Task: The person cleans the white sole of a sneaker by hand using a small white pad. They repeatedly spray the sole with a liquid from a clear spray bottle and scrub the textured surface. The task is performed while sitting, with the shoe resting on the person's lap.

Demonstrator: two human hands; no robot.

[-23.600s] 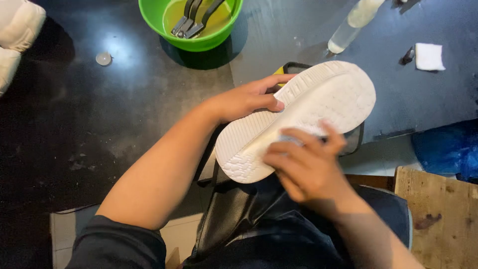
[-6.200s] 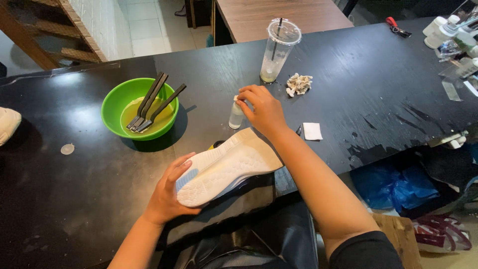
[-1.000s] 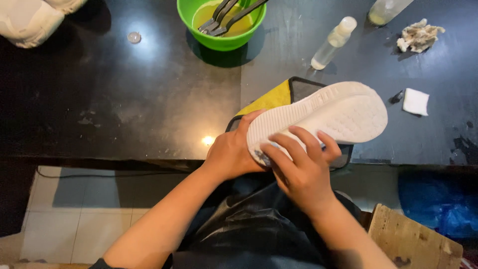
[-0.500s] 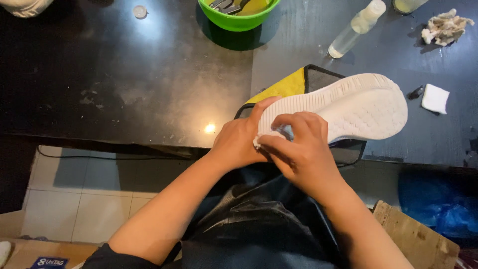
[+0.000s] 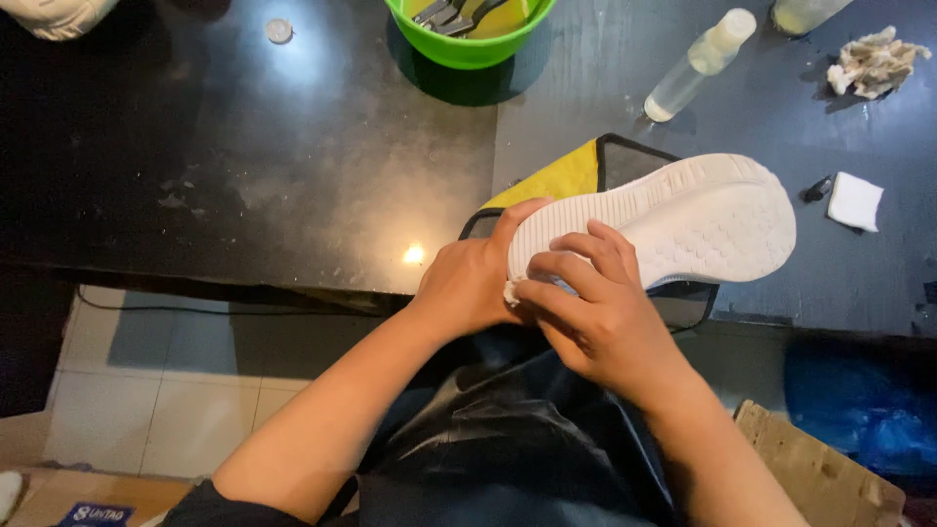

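Head view: we hold the white shoe sole-up over the near edge of the dark table, so the tread faces us. Our left hand is wrapped around the heel end, bracing it. Our right hand has its fingers curled down on the sole, pinching a small white pad. Spray bottle and green bowl stand beyond, within reach.

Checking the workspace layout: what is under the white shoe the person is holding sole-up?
Under the white shoe lies a yellow cloth with a dark-edged mat on the black table. The left hand and right hand cover the heel end; the shoe hides the mat's middle.
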